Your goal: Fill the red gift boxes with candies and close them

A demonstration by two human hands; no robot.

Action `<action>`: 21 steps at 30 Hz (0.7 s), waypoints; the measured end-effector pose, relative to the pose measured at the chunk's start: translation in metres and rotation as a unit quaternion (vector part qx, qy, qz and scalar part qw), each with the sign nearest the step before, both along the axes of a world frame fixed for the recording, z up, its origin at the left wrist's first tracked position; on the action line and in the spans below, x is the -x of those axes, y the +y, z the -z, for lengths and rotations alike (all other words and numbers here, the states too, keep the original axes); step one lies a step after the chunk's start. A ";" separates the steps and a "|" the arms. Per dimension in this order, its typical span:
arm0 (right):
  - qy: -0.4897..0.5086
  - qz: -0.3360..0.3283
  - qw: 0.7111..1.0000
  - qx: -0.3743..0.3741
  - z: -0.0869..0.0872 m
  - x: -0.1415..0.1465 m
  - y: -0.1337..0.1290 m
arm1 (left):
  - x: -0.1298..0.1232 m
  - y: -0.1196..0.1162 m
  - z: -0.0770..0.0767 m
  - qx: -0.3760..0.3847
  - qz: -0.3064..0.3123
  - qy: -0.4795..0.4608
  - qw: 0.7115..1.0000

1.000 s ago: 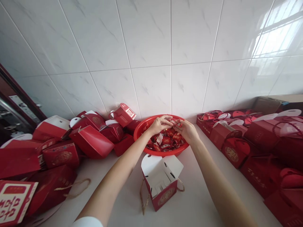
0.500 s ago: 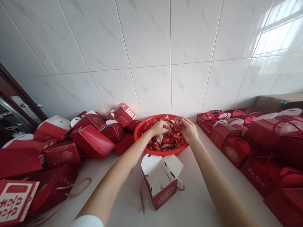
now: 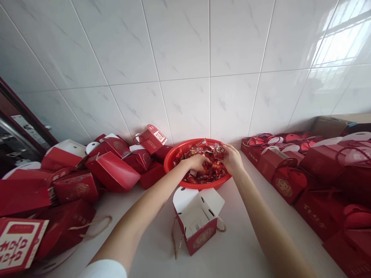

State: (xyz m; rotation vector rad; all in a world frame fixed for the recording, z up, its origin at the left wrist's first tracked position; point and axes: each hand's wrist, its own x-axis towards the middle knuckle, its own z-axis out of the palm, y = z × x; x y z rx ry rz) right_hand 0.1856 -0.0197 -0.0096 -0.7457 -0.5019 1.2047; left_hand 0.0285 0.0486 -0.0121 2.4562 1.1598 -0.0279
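Observation:
A red plastic basket (image 3: 169, 164) stands against the wall, filled with red-wrapped candies (image 3: 199, 179). My left hand (image 3: 197, 163) reaches down into it with fingers curled around a wrapped candy; the fingertips are partly hidden among the sweets. At the basket's right side, my right hand (image 3: 232, 160) is closed around some wrapped candies (image 3: 219, 151), held just above the heap. In front of the basket stands an open red gift box (image 3: 199, 237) with a white inside, raised flaps and rope handles. No candy shows inside this box.
Red gift boxes (image 3: 116, 173) lie jumbled on the left of the white tabletop (image 3: 232, 247). Rows of red boxes (image 3: 285, 185) with handles stand at the right. A tiled wall (image 3: 185, 108) rises directly behind the basket.
My left hand has gone lower into the candies, its fingers now deeper among them. My right hand stays at the basket's right side, with more candy showing at its fingers.

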 end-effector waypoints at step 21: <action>-0.045 -0.010 0.999 0.002 0.007 -0.003 0.008 | 0.010 0.018 0.003 -0.042 -0.085 -0.230 0.968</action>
